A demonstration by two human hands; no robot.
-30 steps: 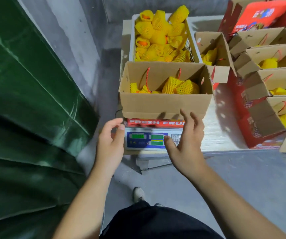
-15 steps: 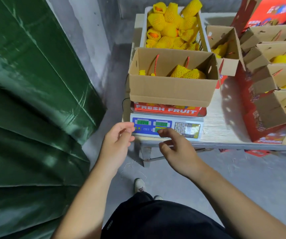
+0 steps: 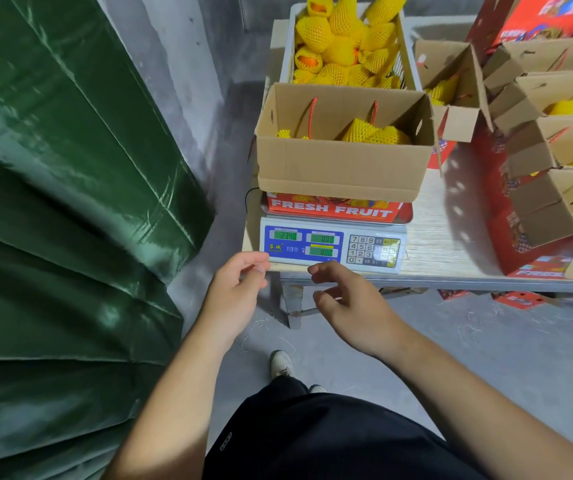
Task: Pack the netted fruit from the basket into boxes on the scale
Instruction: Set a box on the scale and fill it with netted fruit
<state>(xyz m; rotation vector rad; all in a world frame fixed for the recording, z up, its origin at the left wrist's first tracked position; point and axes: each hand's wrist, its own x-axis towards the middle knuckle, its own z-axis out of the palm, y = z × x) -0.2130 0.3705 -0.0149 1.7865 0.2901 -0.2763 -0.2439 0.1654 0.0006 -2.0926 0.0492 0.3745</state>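
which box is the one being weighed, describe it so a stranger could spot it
Find the white scale with green displays at the table's near edge. The open cardboard box sits on its pan. Unlike the boxes to the right, it shows FRESH FRUIT on a red strip facing you.

Pale wood-grain worktop [image 3: 427, 237] on a grey metal frame, white digital scale [image 3: 333, 247] at its near left edge, white slatted plastic basket [image 3: 408, 53] behind, open brown cardboard boxes [image 3: 537, 216] with red printed sides crowded along the right, grey concrete floor [image 3: 486, 348] below
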